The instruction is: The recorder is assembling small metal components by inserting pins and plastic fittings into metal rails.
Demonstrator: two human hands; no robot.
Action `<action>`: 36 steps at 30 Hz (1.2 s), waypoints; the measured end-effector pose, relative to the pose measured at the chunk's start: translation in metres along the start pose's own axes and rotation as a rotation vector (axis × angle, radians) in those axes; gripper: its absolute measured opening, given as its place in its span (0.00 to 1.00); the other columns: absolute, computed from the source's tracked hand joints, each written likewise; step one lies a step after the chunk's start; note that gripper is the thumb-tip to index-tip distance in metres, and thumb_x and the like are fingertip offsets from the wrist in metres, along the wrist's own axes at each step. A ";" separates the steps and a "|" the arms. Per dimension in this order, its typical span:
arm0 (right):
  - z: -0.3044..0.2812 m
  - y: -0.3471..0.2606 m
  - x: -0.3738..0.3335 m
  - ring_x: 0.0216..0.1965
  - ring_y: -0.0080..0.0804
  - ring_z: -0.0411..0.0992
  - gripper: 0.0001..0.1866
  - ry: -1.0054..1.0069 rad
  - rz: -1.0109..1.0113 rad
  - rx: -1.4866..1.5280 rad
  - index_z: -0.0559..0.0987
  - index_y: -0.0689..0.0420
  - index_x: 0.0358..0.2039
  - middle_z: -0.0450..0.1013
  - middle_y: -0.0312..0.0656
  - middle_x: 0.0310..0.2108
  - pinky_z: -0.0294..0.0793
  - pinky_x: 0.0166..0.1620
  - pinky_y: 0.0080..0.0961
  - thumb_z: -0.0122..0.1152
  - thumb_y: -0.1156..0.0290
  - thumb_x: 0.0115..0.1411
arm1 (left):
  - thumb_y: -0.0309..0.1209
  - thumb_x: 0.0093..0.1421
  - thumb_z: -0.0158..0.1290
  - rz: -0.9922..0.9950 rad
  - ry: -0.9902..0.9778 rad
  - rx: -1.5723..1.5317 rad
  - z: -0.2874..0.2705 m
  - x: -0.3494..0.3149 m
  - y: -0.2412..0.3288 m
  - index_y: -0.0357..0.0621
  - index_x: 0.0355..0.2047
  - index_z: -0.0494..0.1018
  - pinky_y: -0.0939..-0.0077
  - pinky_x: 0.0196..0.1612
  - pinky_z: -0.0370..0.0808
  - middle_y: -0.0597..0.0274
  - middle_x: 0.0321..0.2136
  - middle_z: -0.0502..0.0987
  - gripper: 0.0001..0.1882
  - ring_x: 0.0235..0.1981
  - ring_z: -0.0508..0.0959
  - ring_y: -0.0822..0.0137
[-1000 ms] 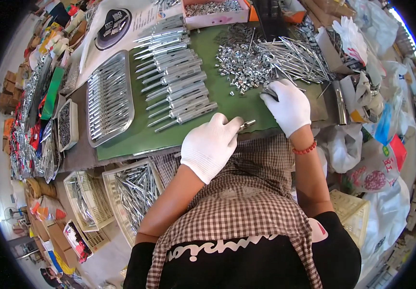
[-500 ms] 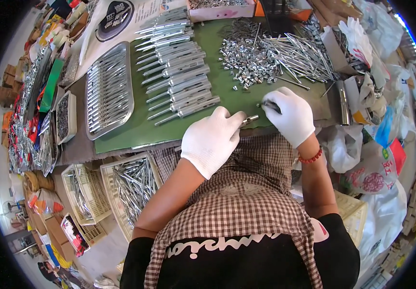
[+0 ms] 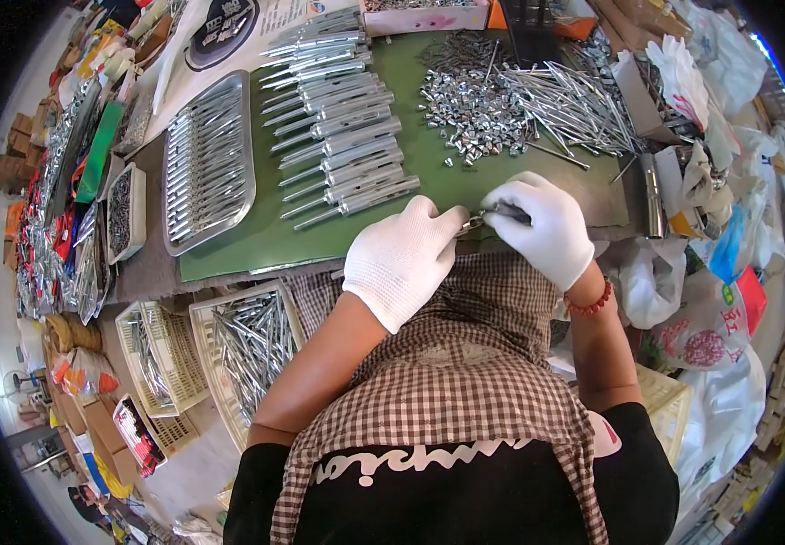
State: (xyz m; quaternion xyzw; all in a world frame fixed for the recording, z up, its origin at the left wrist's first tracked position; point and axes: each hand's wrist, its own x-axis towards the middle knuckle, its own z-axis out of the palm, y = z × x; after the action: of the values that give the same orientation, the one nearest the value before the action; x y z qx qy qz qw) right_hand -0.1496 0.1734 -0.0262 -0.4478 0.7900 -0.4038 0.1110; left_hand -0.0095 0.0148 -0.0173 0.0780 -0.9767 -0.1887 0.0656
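Note:
In a white knit glove, my left hand [image 3: 403,259] is closed around a shiny metal tube [image 3: 470,223] near the table's front edge, the tube's end poking out toward the right. My right hand [image 3: 548,229], also gloved, pinches a small dark piece [image 3: 512,213] against that end; its exact kind is hard to make out. Beyond my hands lies a heap of small silver nut-like pieces [image 3: 465,113], beside a pile of thin metal rods [image 3: 574,104]. A column of metal tubes with protruding pointed rods [image 3: 347,150] lies left of the heap.
A green mat [image 3: 274,245] covers the table. At left stand a metal tray [image 3: 250,173] of similar pieces and a small white box [image 3: 134,238]. An upright metal cylinder [image 3: 652,204] is at right. Below the left edge sits a basket of tubes [image 3: 212,359].
My right hand has moved slightly left, bringing the dark piece from apart to the tube's end. My left hand keeps its hold on the tube.

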 end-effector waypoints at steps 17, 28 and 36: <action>0.015 -0.012 -0.010 0.31 0.45 0.76 0.04 0.060 0.005 -0.197 0.82 0.51 0.30 0.76 0.41 0.30 0.75 0.33 0.36 0.65 0.70 0.53 | 0.37 0.64 0.51 0.043 -0.081 0.078 -0.001 0.000 -0.001 0.58 0.52 0.73 0.59 0.29 0.76 0.57 0.31 0.73 0.16 0.27 0.78 0.53; 0.036 -0.012 0.026 0.16 0.18 0.47 0.24 0.280 0.190 1.478 0.71 0.59 0.28 0.51 0.28 0.15 0.45 0.21 0.21 0.42 0.51 0.69 | 0.38 0.65 0.49 0.051 -0.075 0.077 -0.002 0.003 0.001 0.56 0.49 0.74 0.57 0.27 0.75 0.55 0.28 0.72 0.13 0.24 0.77 0.51; 0.058 -0.012 0.023 0.15 0.18 0.49 0.25 0.309 0.111 1.359 0.69 0.59 0.22 0.58 0.32 0.15 0.44 0.21 0.20 0.41 0.54 0.69 | 0.38 0.64 0.50 0.053 -0.116 0.108 -0.005 0.002 0.001 0.54 0.44 0.74 0.56 0.27 0.74 0.56 0.28 0.71 0.10 0.24 0.77 0.52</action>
State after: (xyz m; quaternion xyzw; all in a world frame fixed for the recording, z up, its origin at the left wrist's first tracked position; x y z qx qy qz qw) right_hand -0.1242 0.1210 -0.0503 -0.1756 0.3908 -0.8612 0.2735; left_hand -0.0113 0.0132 -0.0125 0.0443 -0.9894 -0.1379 0.0098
